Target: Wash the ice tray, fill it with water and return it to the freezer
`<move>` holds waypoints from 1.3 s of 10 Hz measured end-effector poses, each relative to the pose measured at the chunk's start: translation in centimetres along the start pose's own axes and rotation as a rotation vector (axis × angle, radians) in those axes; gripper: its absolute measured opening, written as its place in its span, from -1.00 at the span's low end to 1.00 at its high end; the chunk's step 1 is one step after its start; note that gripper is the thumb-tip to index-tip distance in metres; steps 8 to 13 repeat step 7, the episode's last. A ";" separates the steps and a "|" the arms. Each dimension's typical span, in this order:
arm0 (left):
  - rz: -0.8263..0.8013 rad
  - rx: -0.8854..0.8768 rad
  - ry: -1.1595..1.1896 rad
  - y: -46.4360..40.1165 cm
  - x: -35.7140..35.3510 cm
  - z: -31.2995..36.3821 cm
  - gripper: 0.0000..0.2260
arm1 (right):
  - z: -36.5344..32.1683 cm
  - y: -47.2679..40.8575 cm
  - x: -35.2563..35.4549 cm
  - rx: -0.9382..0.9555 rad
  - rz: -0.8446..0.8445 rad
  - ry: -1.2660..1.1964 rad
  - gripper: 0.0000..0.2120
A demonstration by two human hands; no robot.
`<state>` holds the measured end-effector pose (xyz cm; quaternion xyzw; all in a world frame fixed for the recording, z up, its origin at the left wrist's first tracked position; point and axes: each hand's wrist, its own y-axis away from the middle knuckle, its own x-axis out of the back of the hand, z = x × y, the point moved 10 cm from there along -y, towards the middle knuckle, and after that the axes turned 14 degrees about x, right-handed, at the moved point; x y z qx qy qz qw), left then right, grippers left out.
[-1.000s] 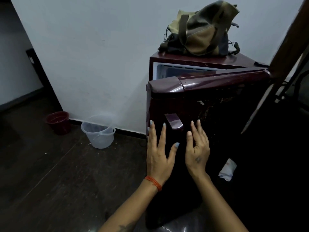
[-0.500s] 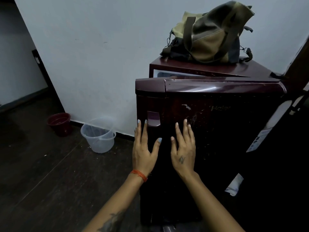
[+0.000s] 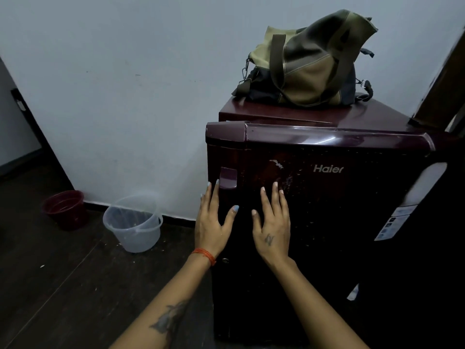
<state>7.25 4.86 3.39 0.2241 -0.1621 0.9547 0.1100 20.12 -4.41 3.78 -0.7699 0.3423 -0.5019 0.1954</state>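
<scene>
- Pressing flat against the fridge door (image 3: 327,222), both hands lie with fingers straight and spread, holding nothing.
- Left hand (image 3: 214,222): palm on the door's left edge, fingertips just below the small handle (image 3: 228,178); an orange thread sits at the wrist.
- Right hand (image 3: 273,227): palm on the door panel just beside the left hand, the two hands apart and not touching each other.
- Change: a second ago the door stood ajar with the white interior showing behind its top edge; half a second ago the gap had narrowed; now the door lies almost flush with the cabinet, only a thin seam visible under the fridge top (image 3: 276,113).
- Meaning for the task: the push appears to be the closing step, so the job is judged to be at or very near its end.
- Ice tray: not in view; presumably inside behind the door, though this cannot be confirmed.
- Surroundings: a cloth bag (image 3: 309,64) rests on the fridge top; a clear bucket (image 3: 133,222) and a dark red pot (image 3: 64,207) stand on the floor by the wall, well apart from the hands.
</scene>
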 end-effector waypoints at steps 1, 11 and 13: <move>-0.035 0.007 -0.020 -1.9 -0.4 -0.4 -0.34 | 0.4 -1.1 -0.8 -0.017 -0.024 0.014 -0.40; -0.042 -0.104 -0.004 -5.5 -1.4 -0.2 -0.28 | 0.6 -3.3 -2.0 -0.105 -0.082 0.131 -0.39; -0.042 -0.104 -0.004 -5.5 -1.4 -0.2 -0.28 | 0.6 -3.3 -2.0 -0.105 -0.082 0.131 -0.39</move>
